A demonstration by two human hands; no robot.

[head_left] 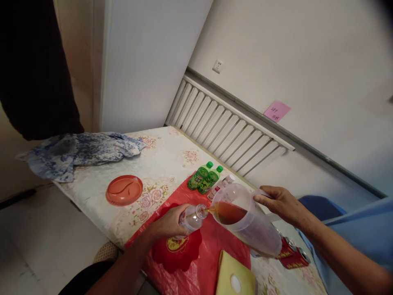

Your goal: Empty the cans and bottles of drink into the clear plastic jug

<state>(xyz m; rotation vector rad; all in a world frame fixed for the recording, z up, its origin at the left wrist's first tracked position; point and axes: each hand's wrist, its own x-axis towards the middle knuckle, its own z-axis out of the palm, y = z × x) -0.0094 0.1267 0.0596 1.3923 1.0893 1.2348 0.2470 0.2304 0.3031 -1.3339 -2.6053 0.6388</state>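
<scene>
My left hand (172, 221) is wrapped round a clear plastic bottle (193, 218), its uncapped mouth tilted toward the right. My right hand (281, 203) grips the handle of a large translucent plastic pitcher (256, 231), tipped to the left. Reddish-brown liquid (229, 213) lies in the pitcher, and a thin stream runs from its spout into the bottle's mouth. Beneath the bottle is a red scalloped tray (192, 256) with a yellow printed centre, resting on a red plastic sheet (211, 246).
Two green bottles (204, 177) and a white-capped bottle (226, 180) stand beyond the pitcher. Red cans (296, 256) are at right, a yellow box-like item (235, 276) in front. An orange lid (124, 189) and blue-white cloth (101, 148) lie left; a radiator (227, 123) lines the wall.
</scene>
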